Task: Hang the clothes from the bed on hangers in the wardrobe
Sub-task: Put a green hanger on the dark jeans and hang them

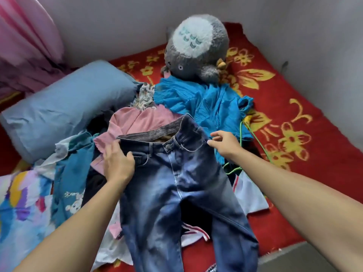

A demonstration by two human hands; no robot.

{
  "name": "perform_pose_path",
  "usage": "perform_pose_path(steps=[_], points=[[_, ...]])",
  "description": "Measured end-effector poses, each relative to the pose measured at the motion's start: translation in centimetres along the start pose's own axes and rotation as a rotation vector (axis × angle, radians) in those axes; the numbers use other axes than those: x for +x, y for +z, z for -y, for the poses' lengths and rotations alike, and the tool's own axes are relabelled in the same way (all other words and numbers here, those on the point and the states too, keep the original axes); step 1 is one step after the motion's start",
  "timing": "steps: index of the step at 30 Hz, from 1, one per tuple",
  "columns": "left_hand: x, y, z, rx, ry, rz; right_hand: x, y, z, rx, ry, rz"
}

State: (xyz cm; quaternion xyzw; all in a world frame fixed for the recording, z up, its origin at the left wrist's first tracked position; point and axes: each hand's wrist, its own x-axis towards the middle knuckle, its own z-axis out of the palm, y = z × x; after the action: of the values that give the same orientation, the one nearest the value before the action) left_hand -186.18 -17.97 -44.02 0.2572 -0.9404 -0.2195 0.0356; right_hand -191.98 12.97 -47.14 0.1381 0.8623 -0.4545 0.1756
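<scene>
A pair of blue jeans [176, 183] lies spread on top of a heap of clothes on the bed, waistband away from me. My left hand [117, 161] grips the left side of the waistband, thumb on top. At the right side of the waistband my right hand [224, 142] hovers with relaxed fingers, holding nothing. Under the jeans lie a pink top [137, 120], a bright blue crinkled garment [206, 103], a teal printed piece [72, 173] and a white piece [249, 195]. A green hanger [253, 138] shows partly beside the blue garment.
The bed has a red blanket with yellow flowers [294, 118]. A grey plush toy [196, 48] sits at the wall. A blue-grey pillow [64, 107] lies on the left, a colourful sheet [21, 209] at the near left, and pink curtains [25, 40] hang at the top left.
</scene>
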Motion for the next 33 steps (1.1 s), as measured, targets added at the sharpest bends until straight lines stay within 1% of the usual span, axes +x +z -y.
perform_pose_path(steps=[2, 5, 7, 9, 11, 12, 14, 16, 18, 19, 20, 21, 22, 24, 25, 26, 27, 29, 30, 31, 33], points=[[-0.2, 3.0, -1.9, 0.093, 0.161, 0.051, 2.0, -0.3, -3.1, -0.009, 0.068, -0.008], [-0.8, 8.5, -5.5, 0.13, 0.372, 0.178, 3.2, -0.7, -10.0, -0.076, 0.228, 0.007], [-1.1, 12.4, -8.4, 0.149, 0.544, 0.24, 2.8, -0.3, -14.5, -0.105, 0.324, 0.056], [-1.1, 16.0, -11.4, 0.187, 0.703, 0.268, 2.2, 0.8, -18.3, -0.108, 0.376, 0.135], [-0.8, 19.1, -14.3, 0.296, 0.826, 0.306, 1.3, 2.1, -20.9, -0.087, 0.389, 0.252], [-0.7, 20.3, -15.6, 0.389, 0.881, 0.347, 0.6, 2.6, -21.7, -0.072, 0.372, 0.296], [-0.1, 22.4, -17.2, 0.619, 0.975, 0.434, -0.6, 3.1, -22.3, -0.102, 0.241, 0.321], [0.7, 23.7, -17.8, 0.814, 0.995, 0.521, -2.3, 3.2, -22.0, -0.216, 0.079, 0.351], [1.2, 23.9, -17.9, 0.946, 0.981, 0.566, -4.1, 3.5, -21.6, -0.356, -0.089, 0.474], [1.3, 23.8, -17.7, 0.993, 0.981, 0.567, -4.7, 4.0, -21.7, -0.364, -0.153, 0.513], [1.4, 23.5, -17.4, 1.022, 0.98, 0.556, -4.8, 4.6, -21.7, -0.313, -0.15, 0.547], [1.5, 23.1, -16.8, 1.029, 0.972, 0.538, -4.6, 4.9, -21.2, -0.19, -0.074, 0.575], [1.6, 22.6, -15.9, 1.004, 0.974, 0.502, -4.1, 5.1, -20.6, -0.033, 0.054, 0.61], [2.3, 21.3, -13.8, 0.916, 0.991, 0.401, -2.8, 5.7, -19.6, 0.269, 0.259, 0.669], [2.8, 20.6, -12.7, 0.878, 0.992, 0.361, -2.4, 6.0, -19.4, 0.341, 0.297, 0.676], [3.2, 19.9, -11.8, 0.85, 0.985, 0.34, -2.2, 6.3, -19.4, 0.35, 0.288, 0.692], [3.5, 19.3, -11.0, 0.828, 0.98, 0.327, -2.5, 6.6, -19.5, 0.33, 0.268, 0.73], [3.5, 18.2, -10.0, 0.789, 0.988, 0.284, -3.4, 7.2, -20.2, 0.282, 0.258, 0.869], [3.4, 17.8, -9.7, 0.764, 1.0, 0.253, -4.0, 7.5, -20.6, 0.209, 0.228, 0.93], [3.3, 17.5, -9.4, 0.743, 1.013, 0.221, -4.7, 7.7, -21.1, 0.1, 0.169, 0.963], [2.9, 16.9, -9.0, 0.715, 1.033, 0.17, -6.1, 7.6, -22.1, -0.239, 0.046, 0.958]])
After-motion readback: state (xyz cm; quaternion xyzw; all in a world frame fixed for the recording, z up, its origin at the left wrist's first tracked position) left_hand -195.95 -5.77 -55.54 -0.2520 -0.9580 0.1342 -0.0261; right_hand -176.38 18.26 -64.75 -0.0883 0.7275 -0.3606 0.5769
